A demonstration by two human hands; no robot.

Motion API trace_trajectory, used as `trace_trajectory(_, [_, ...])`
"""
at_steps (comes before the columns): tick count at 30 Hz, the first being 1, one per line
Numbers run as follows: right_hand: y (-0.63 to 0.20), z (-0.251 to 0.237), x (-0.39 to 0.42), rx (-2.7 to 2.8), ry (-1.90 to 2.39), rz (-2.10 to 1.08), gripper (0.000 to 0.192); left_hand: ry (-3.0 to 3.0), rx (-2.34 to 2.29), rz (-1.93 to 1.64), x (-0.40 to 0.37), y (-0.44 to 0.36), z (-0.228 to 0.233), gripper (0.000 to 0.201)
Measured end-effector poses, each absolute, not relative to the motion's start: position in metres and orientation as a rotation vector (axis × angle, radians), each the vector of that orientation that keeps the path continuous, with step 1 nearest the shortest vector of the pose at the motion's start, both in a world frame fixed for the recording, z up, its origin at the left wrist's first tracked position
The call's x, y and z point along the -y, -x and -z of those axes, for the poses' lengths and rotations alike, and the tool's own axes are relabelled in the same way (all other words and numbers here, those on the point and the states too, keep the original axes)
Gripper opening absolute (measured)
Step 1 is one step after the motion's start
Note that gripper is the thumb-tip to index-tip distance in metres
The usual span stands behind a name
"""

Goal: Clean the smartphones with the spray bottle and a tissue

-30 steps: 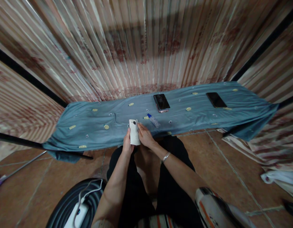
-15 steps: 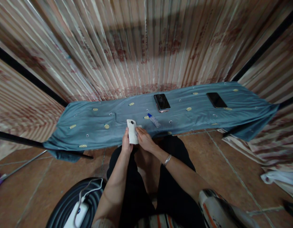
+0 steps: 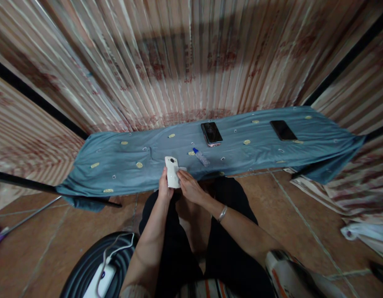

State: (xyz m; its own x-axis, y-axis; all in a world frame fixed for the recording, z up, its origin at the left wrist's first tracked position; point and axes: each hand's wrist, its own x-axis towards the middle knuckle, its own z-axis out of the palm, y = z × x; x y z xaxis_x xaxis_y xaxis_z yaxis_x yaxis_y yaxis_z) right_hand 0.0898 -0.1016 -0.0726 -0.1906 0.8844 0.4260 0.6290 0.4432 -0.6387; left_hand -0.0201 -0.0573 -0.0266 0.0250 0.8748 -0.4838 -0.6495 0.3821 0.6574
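Observation:
A white smartphone (image 3: 172,173), its back with the dark camera lens facing up, is held near the front edge of the cloth-covered table. My left hand (image 3: 164,186) grips it along the left side and bottom. My right hand (image 3: 189,185) is at the phone's right edge, fingers together, pinching a thin whitish piece (image 3: 183,169), perhaps a cloth or wipe; its kind is unclear. A small clear bottle with a blue cap (image 3: 200,157) lies on the table just beyond my right hand.
On the blue patterned cloth (image 3: 154,151) rest a stack of dark phones (image 3: 211,133) and, farther right, a single dark phone (image 3: 283,130). Black poles flank the table, with striped curtains behind. A white power bank (image 3: 100,281) with a cable sits on a round black stool (image 3: 82,265) at lower left.
My right hand has shifted slightly along the phone's right edge, and more of the whitish piece shows. The left hand keeps its grip.

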Motion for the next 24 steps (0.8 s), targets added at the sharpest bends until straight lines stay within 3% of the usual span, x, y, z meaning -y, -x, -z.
trace_trajectory(15, [-0.086,0.051,0.126,2.042,1.424,-0.294,0.041,-0.414,-0.871,-1.155,0.054,0.024,0.033,0.044])
trace_trajectory(24, [-0.085,0.052,0.13,2.1,1.283,-0.146,0.034,-0.358,-0.872,-1.095,0.056,0.024,0.029,0.049])
